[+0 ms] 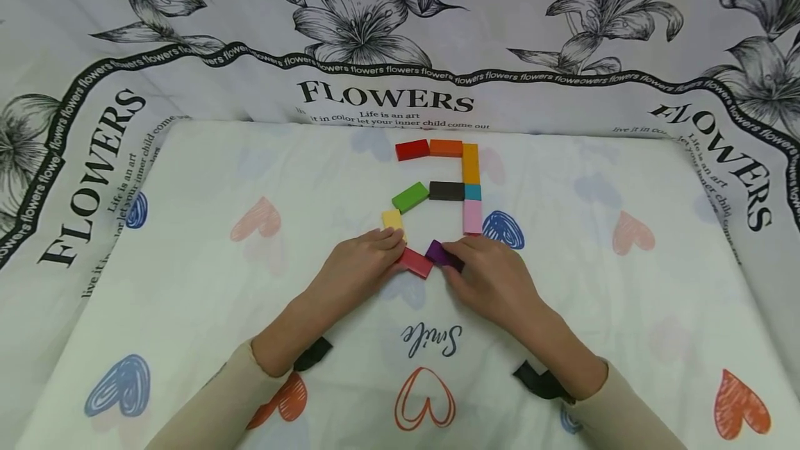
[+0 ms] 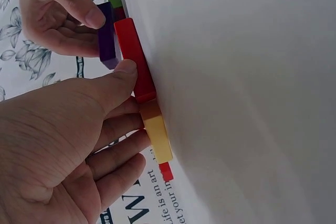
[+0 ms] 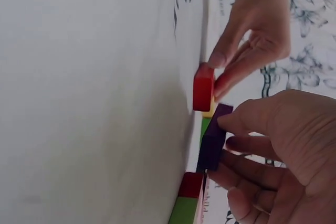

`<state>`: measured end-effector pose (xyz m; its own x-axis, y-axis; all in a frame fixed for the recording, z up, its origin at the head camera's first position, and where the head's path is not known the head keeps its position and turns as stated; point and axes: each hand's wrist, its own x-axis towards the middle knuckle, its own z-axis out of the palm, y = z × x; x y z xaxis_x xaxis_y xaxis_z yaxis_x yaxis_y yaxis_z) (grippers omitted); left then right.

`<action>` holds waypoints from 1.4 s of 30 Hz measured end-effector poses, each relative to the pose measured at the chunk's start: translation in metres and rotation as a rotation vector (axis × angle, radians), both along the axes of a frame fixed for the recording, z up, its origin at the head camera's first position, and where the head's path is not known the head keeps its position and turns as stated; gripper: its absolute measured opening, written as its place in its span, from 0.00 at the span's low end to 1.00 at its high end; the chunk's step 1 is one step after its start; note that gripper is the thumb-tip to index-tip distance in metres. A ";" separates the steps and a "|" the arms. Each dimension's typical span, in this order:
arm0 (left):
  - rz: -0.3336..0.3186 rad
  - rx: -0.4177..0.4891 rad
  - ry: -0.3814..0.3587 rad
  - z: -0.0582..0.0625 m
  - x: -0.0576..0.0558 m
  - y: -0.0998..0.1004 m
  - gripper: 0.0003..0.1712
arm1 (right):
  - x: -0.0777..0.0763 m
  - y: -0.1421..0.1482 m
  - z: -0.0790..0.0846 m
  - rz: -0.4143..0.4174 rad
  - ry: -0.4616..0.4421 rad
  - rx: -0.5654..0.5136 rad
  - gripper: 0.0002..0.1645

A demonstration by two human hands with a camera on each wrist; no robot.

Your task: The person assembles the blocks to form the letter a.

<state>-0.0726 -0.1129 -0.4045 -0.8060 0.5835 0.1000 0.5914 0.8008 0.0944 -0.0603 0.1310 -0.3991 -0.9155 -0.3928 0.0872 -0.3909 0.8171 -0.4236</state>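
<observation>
My right hand (image 1: 490, 276) pinches a purple block (image 1: 440, 253) between thumb and fingers, held at a slant. Beside it, my left hand (image 1: 362, 262) has its thumb on a red block (image 2: 135, 59), with fingers behind that block, and other fingers against the yellow block (image 2: 158, 137). The near end of the purple block lies close to the red block; whether they touch I cannot tell. Up from the right hand stands a pink block (image 1: 472, 216), its lower end near the fingertips. A green block (image 1: 410, 197) lies above the yellow one.
Further along the outline of blocks lie a black block (image 1: 446, 191), a small blue block (image 1: 473, 192), an orange-yellow block (image 1: 470, 163), an orange block (image 1: 446, 148) and another red block (image 1: 412, 150). A white cloth (image 1: 337, 165) printed with hearts and flowers covers the table.
</observation>
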 end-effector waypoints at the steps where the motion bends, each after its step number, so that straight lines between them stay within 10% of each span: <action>1: 0.001 0.003 0.000 0.000 0.000 0.000 0.22 | -0.001 0.002 0.001 0.014 0.008 0.005 0.24; 15: 0.001 -0.018 -0.019 0.002 -0.001 0.000 0.23 | -0.009 0.023 0.000 0.279 0.065 0.013 0.23; 42: 0.001 -0.006 -0.023 0.001 0.000 0.000 0.25 | -0.008 0.038 -0.010 0.366 0.101 0.038 0.21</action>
